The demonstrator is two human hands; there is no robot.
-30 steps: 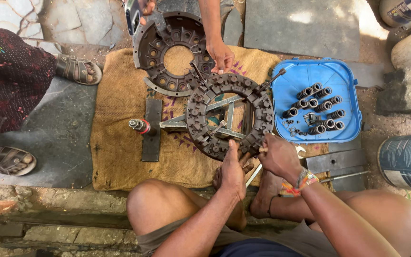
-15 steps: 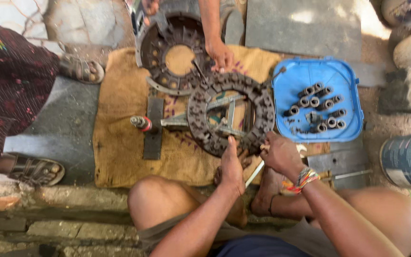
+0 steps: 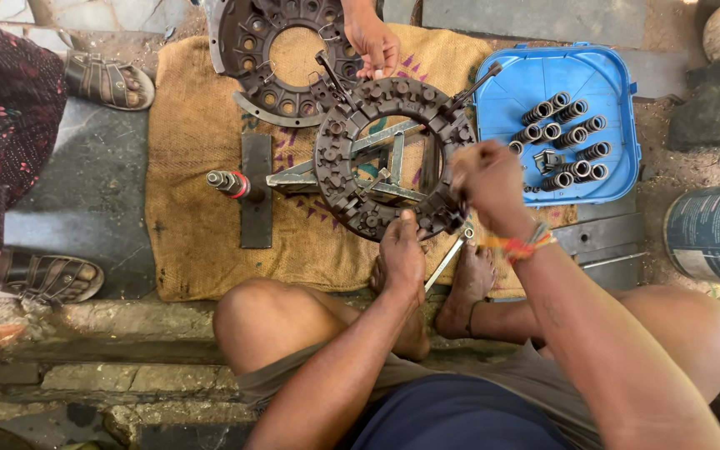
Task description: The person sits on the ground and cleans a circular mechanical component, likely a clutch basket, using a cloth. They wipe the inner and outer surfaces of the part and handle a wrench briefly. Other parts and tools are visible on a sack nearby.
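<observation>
**A:** Where is the part the person is working on?

**B:** The dark round toothed metal ring, a clutch-type plate with a grey steel frame across its open middle, lies flat on the tan burlap sack spread over the ground, just in front of the person's bare knees and feet.

**A:** And the hands?

**B:** The left hand rests on the near rim of the ring, fingers pressed down against it rather than wrapped round anything. The right hand is at the ring's right edge, closed into a fist; its grip is pressed together, but on what I cannot tell (the hand is blurred). A band of orange and yellow threads circles that wrist.

**A:** What lies around?

**B:** A thin bright metal rod lies on the sack between the two hands. To the right, touching the sack's edge, sits a square blue plastic tray holding short dark coil springs. Beyond the ring lies a second dark round metal housing, and another person's hand rests at its rim. Left of the ring is a red-collared threaded bolt beside a flat dark bar.
</observation>
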